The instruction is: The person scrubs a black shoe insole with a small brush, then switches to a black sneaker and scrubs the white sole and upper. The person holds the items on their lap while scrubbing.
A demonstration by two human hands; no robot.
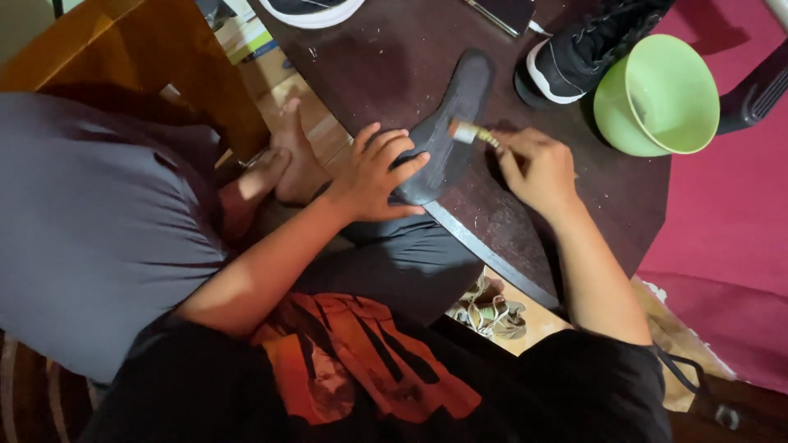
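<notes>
Insole (pixel 453 123), dark, thin and probably light and bendy, lay flat on the table (pixel 394 57) left of the green bowl (pixel 657 94). Left hand (pixel 373 174) spread, pressing its near end; right hand (pixel 538 168) pinched a small brush (pixel 472 133).

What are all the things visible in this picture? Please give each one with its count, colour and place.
insole: one, dark grey, flat on the table, near its front edge
small brush: one, pale bristles, touching the insole
bowl: one, light green, right of the insole
sneaker: one, black with white sole, beside the bowl
table: one, dark brown, centre
cloth: one, crimson, right side
left hand: pressing on the insole
right hand: grip on the small brush
</notes>
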